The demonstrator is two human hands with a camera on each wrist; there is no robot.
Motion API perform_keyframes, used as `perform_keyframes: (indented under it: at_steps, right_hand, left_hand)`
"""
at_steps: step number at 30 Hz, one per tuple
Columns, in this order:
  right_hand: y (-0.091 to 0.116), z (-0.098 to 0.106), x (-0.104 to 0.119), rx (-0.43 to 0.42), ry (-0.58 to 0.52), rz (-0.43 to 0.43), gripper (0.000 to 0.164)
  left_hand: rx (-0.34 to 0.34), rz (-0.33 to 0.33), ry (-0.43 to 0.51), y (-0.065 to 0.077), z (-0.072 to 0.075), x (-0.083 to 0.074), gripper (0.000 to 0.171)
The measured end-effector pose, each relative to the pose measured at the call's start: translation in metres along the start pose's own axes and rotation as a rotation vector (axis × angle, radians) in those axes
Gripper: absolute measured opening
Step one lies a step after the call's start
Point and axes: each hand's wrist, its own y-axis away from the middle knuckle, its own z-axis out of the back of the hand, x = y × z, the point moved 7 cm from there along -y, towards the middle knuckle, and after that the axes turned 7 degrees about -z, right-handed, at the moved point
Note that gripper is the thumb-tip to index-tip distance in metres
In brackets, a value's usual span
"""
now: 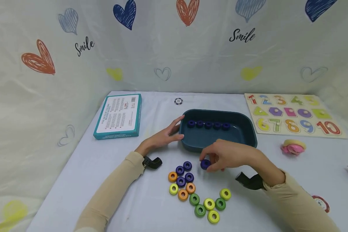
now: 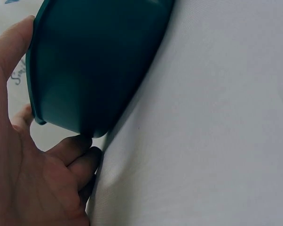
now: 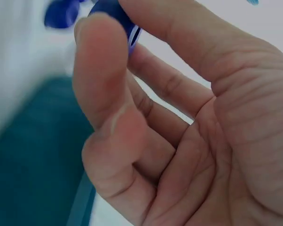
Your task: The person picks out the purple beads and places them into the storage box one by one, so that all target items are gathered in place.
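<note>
My left hand [image 1: 162,137] rests against the left end of a dark teal tray [image 1: 235,135], its thumb and fingertips spread along the rim and outer wall. Inside the tray, several dark purple rings [image 1: 208,125] stand in a row. In front of the tray's near wall, my right hand [image 1: 230,154] pinches a purple ring [image 1: 205,164] between thumb and index finger; the right wrist view shows that ring [image 3: 114,12] partly hidden by the fingertips. Several more purple rings [image 1: 189,177] lie on the cloth, left of this hand.
Orange rings [image 1: 183,195], green rings [image 1: 200,211] and yellow rings [image 1: 213,217] lie loose near the front. A teal-edged box [image 1: 119,116] is at back left, a number puzzle board [image 1: 295,116] at back right. A poker chip [image 1: 178,101] lies behind the tray, a pink-and-tan toy [image 1: 293,147] right of it.
</note>
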Motion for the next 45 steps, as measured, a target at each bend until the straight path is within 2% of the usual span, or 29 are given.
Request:
perform_keyframes:
  at_steps: [5,9,13,18,22,25,28,36,43,45]
  right_hand:
    - [0.005,0.04,-0.015,-0.106,0.052,-0.014,0.033]
    - [-0.01,0.071,-0.028,-0.15,0.08,-0.064,0.036]
    - [-0.032,0.088,-0.04,-0.141,0.073,-0.081,0.038]
    - [-0.065,0.086,-0.047,-0.076,0.1,-0.076,0.037]
    - [-0.089,0.077,-0.045,-0.032,0.127,-0.068,0.037]
    - [-0.103,0.071,-0.041,-0.017,0.144,-0.061,0.035]
    - [-0.113,0.066,-0.04,-0.015,0.141,-0.066,0.032]
    - [-0.124,0.063,-0.04,-0.035,0.122,-0.1,0.031]
    - [-0.123,0.065,-0.038,-0.078,0.096,-0.076,0.033]
    - [-0.12,0.068,-0.038,-0.095,0.089,-0.07,0.033]
  left_hand:
    - [0.009,-0.003,-0.001,-0.001,-0.001,0.0,0.075]
    - [-0.004,0.003,-0.009,0.003,0.002,0.002,0.075]
    - [0.0,0.002,-0.004,0.005,0.004,0.002,0.075]
    - [0.001,0.002,0.018,0.001,0.002,0.008,0.075]
    - [-0.012,0.016,0.02,-0.006,-0.001,0.025,0.077]
    - [-0.029,0.021,0.009,-0.01,-0.003,0.036,0.077]
    - [-0.033,0.009,0.008,-0.012,-0.004,0.039,0.077]
    - [-0.035,0.01,-0.018,-0.012,0.0,0.037,0.077]
    - [0.012,0.019,0.002,-0.002,0.002,0.005,0.077]
    - [0.017,0.019,0.003,-0.002,0.002,0.004,0.076]
